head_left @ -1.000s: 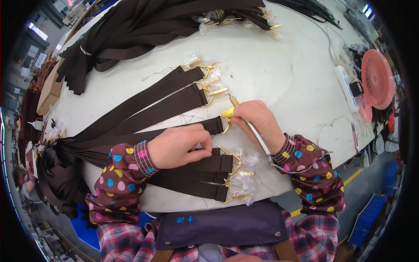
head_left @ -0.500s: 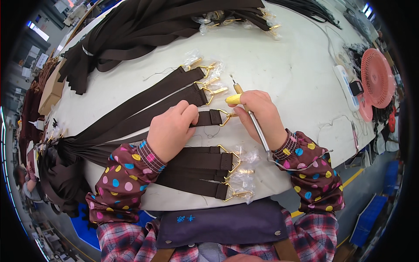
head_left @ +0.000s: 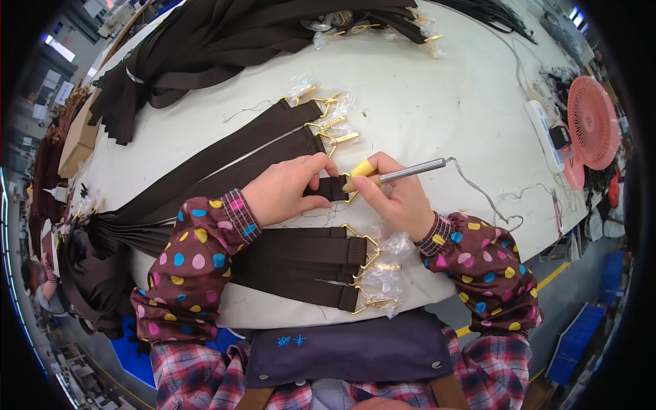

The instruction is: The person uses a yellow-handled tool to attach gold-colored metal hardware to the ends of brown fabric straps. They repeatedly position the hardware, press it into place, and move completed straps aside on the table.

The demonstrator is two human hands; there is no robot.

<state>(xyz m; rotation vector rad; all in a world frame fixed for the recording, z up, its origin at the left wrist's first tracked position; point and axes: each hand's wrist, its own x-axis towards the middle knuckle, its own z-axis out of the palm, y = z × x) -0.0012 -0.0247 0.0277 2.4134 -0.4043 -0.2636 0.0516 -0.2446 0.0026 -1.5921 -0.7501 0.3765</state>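
Observation:
In my right hand (head_left: pixel 403 203) is a corded soldering-iron-like pen (head_left: pixel 414 170) with a metal shaft and a tan grip. Its working tip is hidden by my fingers at the end of a dark brown webbing strap (head_left: pixel 333 188). A yellow cover (head_left: pixel 362 169) wraps one finger of that hand. My left hand (head_left: pixel 288 188) pinches this strap just behind its stitched end. The strap's gold ring (head_left: pixel 352 198) is partly covered by my right fingers. Similar straps (head_left: pixel 301 256) with gold clasps in clear plastic (head_left: pixel 379 280) lie on both sides of it.
A large bundle of dark straps (head_left: pixel 219 48) lies across the far side of the white table (head_left: pixel 451 102). At the right stand a pink fan (head_left: pixel 593 123) and a white power strip (head_left: pixel 544 135). The pen's thin grey cord (head_left: pixel 471 183) trails rightward. A cardboard box (head_left: pixel 78 147) sits far left.
My right hand has turned the pen from pointing away to pointing left, bringing its tip to the strap end. My left hand has slid rightward along the strap toward its ring.

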